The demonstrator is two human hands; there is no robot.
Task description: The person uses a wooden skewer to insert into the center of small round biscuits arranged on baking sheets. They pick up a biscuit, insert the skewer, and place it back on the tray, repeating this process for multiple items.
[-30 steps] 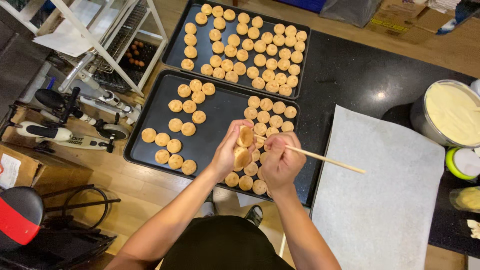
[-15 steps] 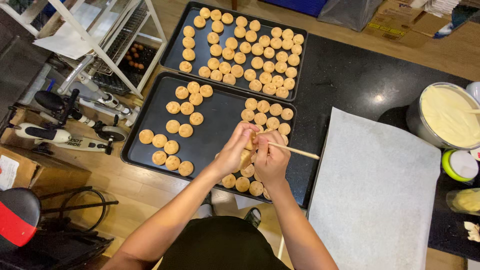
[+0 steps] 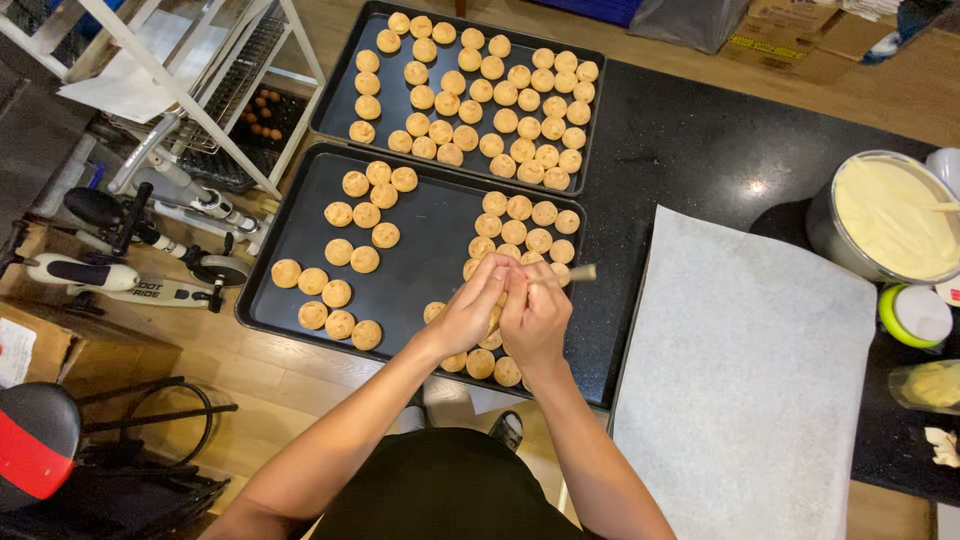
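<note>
My left hand (image 3: 468,312) and my right hand (image 3: 535,318) meet over the near black baking tray (image 3: 425,260). The left hand pinches a small round golden puff (image 3: 496,316), mostly hidden between my fingers. In my right hand is a thin wooden stick (image 3: 572,274), its tip pointing right. Several puffs (image 3: 352,256) lie in a cluster on the tray's left side, several more (image 3: 524,226) on its right, just beyond my hands. A few sit under my wrists.
A second black tray (image 3: 340,96) full of puffs lies farther away. A white parchment sheet (image 3: 745,380) covers the dark counter on the right. A metal bowl of pale cream (image 3: 888,220), a green-rimmed lid (image 3: 914,315), a scooter (image 3: 110,280) and a white rack (image 3: 200,90) surround them.
The stick has swung from pointing far right to a short, foreshortened angle. Both hands have drawn closer together around the puff.
</note>
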